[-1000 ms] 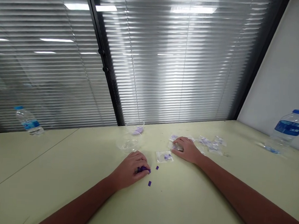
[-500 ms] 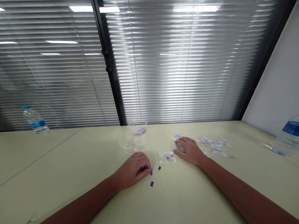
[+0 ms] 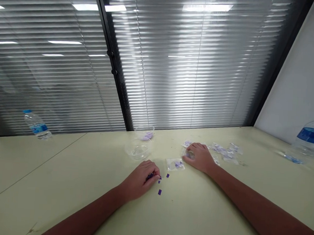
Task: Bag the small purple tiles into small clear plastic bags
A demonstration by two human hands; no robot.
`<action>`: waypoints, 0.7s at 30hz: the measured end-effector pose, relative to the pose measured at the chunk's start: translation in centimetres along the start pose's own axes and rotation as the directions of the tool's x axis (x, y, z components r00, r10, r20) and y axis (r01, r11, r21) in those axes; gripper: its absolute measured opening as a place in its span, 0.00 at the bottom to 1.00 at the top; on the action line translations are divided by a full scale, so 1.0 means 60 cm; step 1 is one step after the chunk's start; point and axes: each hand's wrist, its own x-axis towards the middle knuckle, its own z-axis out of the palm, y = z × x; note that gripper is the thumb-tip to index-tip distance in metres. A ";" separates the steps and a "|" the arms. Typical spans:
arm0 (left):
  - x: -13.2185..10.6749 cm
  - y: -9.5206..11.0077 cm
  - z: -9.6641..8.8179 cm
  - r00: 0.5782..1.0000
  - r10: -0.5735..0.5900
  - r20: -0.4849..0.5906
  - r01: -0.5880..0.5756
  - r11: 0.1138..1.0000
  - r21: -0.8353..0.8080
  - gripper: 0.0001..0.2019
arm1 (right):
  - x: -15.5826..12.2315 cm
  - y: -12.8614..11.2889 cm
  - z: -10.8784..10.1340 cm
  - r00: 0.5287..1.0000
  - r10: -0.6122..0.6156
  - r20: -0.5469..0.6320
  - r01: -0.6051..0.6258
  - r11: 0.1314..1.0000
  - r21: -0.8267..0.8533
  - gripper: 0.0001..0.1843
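Note:
My left hand (image 3: pixel 142 178) rests low over the table, its fingers curled around several small purple pieces (image 3: pixel 150 175). One piece shows at the tips of its thumb and forefinger. Just beyond lie loose purple pieces: a square (image 3: pixel 167 175), a larger rectangle (image 3: pixel 159 192) and a tiny one (image 3: pixel 159 182). Between the hands is a clear plastic bag (image 3: pixel 172 165) with purple bits inside. Thumb and fingers of my right hand (image 3: pixel 200 157) curve around a clear, dish-like container (image 3: pixel 189 154), mostly hidden beneath the hand.
Two clear plastic tubs stand beyond my left hand: a near one (image 3: pixel 138 152) and a far one (image 3: pixel 145 133) with light purple contents. Several small bags (image 3: pixel 226 152) lie right of my right hand. Water bottles stand at left (image 3: pixel 39 127) and right (image 3: pixel 309 136). A blind-covered window (image 3: pixel 191 70) borders the table.
The fingertips of my left hand have shifted slightly right, and the purple piece at them has turned. A tiny piece now shows apart on the table. My right hand stays nearly still.

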 end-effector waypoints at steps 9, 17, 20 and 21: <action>0.003 0.003 -0.001 1.000 -0.011 0.015 0.011 1.000 0.026 0.08 | -0.001 0.007 0.001 0.996 0.016 0.083 -0.021 0.998 0.064 0.23; 0.004 0.005 -0.001 0.999 0.011 0.043 -0.012 1.000 0.021 0.08 | -0.001 0.010 0.004 0.997 -0.002 0.075 -0.006 0.994 0.107 0.19; 0.006 0.005 -0.001 0.998 0.030 0.051 -0.031 0.999 0.029 0.07 | 0.000 0.010 0.004 0.998 0.009 0.060 -0.015 0.994 0.107 0.18; 0.006 0.005 -0.001 0.998 0.036 0.050 -0.037 0.999 0.032 0.07 | 0.000 0.010 0.005 0.998 0.014 0.060 -0.020 0.994 0.109 0.18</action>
